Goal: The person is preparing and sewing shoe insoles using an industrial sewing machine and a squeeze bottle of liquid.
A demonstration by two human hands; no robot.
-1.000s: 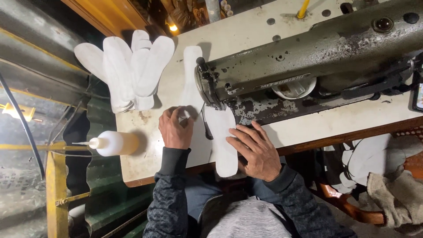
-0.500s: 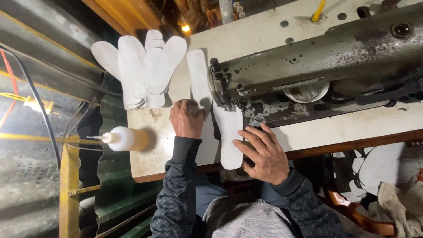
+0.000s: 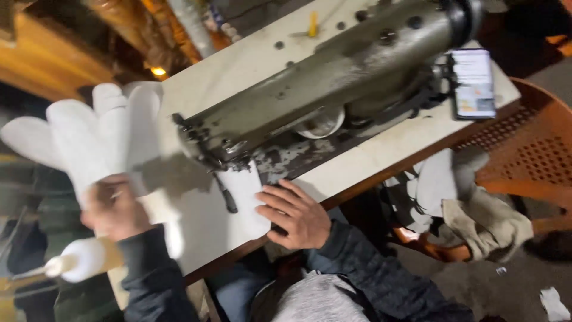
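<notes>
A: Quick pass. My right hand [image 3: 296, 213] lies flat, fingers spread and released, pressing the white piece [image 3: 247, 200] down on the desk [image 3: 381, 158] near its front edge, just under the needle end of the sewing machine [image 3: 333, 77].

B: Left hand?

A: My left hand [image 3: 116, 209] is at the left edge, blurred. Fingers look curled on a second white piece [image 3: 170, 229], but I cannot tell for certain.

B: Anything else out?

A: A stack of white pieces [image 3: 89, 134] fans out over the left edge. A white bottle [image 3: 83, 259] lies below the left hand. A phone [image 3: 473, 83] sits at the right edge by the machine's wheel end.

B: Progress?

A: My guess is early: a whole stack waits unsewn, one piece sits at the needle, and no stitching shows on it.
</notes>
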